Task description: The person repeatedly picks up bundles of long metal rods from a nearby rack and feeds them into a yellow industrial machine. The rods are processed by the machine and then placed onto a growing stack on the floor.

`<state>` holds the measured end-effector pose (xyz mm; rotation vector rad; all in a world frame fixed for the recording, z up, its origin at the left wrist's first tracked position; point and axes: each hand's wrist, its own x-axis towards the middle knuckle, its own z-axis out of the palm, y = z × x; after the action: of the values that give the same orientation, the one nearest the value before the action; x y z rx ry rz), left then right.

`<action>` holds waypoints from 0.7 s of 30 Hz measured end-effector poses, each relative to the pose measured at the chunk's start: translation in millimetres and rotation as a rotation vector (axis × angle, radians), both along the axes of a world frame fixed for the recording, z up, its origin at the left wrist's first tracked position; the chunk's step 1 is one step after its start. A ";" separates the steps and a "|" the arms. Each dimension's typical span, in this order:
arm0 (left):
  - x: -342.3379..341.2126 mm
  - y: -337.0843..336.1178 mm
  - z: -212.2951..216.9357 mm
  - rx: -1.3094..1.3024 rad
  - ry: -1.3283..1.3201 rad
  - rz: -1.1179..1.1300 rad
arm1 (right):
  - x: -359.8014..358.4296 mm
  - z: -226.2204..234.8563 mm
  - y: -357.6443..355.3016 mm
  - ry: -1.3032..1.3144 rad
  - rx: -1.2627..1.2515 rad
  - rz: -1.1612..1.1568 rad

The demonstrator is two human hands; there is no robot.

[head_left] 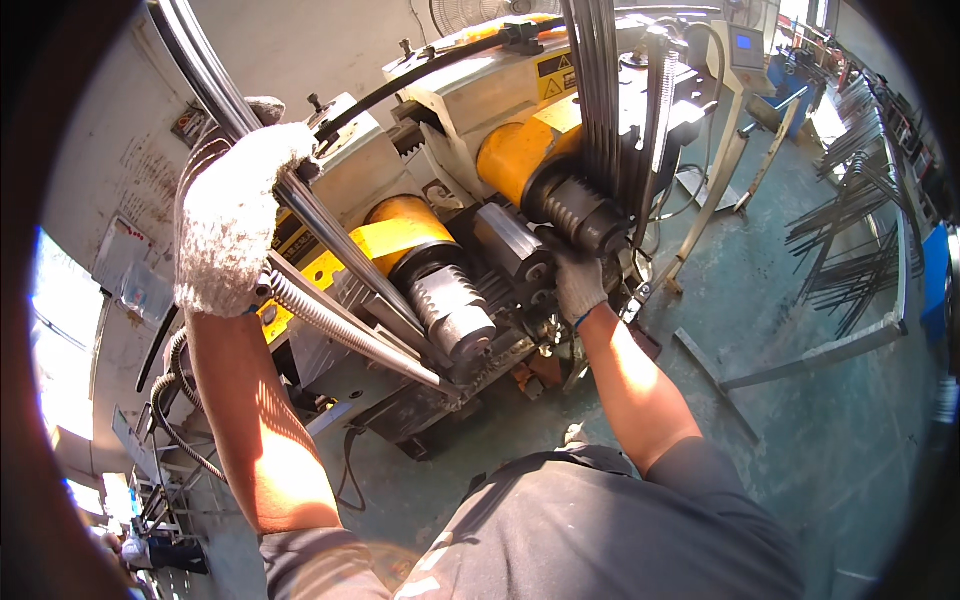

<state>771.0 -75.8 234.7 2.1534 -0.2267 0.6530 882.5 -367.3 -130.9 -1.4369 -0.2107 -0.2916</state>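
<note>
A person in a dark grey shirt (600, 530) stands at a cream-coloured machine (465, 95), seen from above. Both hands wear pale knitted gloves. The left hand (232, 220), raised at the left, grasps a bundle of long metal rods (208, 65); the bundle slants from the far left down toward the middle of the machine. The right hand (580, 285) reaches in low at the machine's near right side, just under a dark ribbed roller (580, 205). Its fingers are hidden, so whether they grip anything cannot be told.

A second ribbed roller (450, 305) sits to the left, and a yellow housing (405, 235) stands behind it. Between the rollers is a dark metal block (515, 240). A corrugated grey hose (340, 330) runs below the held rods. Another rod bundle (598, 90) stands at the far right of the machine. Farther right, thin dark rods (850, 230) lie over a rack above a green floor (800, 430).
</note>
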 end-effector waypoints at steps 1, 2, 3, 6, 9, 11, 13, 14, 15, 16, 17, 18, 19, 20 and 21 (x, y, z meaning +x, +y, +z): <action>-0.9 -0.4 -0.5 0.022 0.002 0.006 | 0.2 -2.6 -0.7 -0.039 -0.081 -0.022; -2.5 -1.6 -1.1 0.043 0.005 0.012 | 2.0 -6.4 -1.0 -0.060 -0.126 -0.036; -3.8 -2.6 -0.8 0.065 0.006 0.017 | 3.8 -10.1 -1.6 -0.082 -0.170 -0.052; -2.8 -3.0 -0.1 -0.011 0.026 -0.003 | 7.3 -14.3 -3.7 -0.184 -0.330 -0.135; -3.5 -5.8 -1.0 -0.042 0.016 0.025 | -0.1 -3.2 -5.8 -0.229 -0.424 -0.176; -5.5 -6.0 1.4 -0.134 0.021 0.000 | -2.3 4.4 0.3 -0.014 -0.112 -0.023; -4.2 -8.3 2.4 -0.187 0.028 -0.019 | 0.1 1.6 0.8 0.054 0.060 0.028; -4.4 -9.7 3.0 -0.193 0.033 -0.019 | 1.5 -0.9 0.9 0.045 0.064 0.023; -3.9 -11.4 2.9 -0.199 0.039 -0.020 | 3.0 -2.9 0.4 0.037 0.067 0.016; -3.4 -13.2 2.6 -0.209 0.040 -0.014 | 4.3 -5.0 -0.9 0.024 0.023 -0.006; -2.9 -15.0 2.3 -0.219 0.042 -0.008 | 5.8 -7.0 -1.4 0.034 0.024 -0.015; -3.9 -15.4 3.2 -0.227 0.043 0.002 | 5.2 -5.7 0.2 0.044 0.026 -0.020; -3.9 -14.5 4.8 -0.176 0.039 0.026 | 4.8 -4.4 2.5 0.077 0.073 -0.012; -3.3 -12.9 6.8 -0.125 0.036 0.050 | 4.9 -3.2 4.1 0.087 0.089 -0.013; -1.9 -12.9 7.2 -0.075 0.034 0.069 | 5.0 -3.6 3.7 0.099 0.104 -0.019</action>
<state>769.2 -88.7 241.9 2.1060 -0.1078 0.6538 887.5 -363.6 -134.5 -1.3473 -0.1005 -0.2428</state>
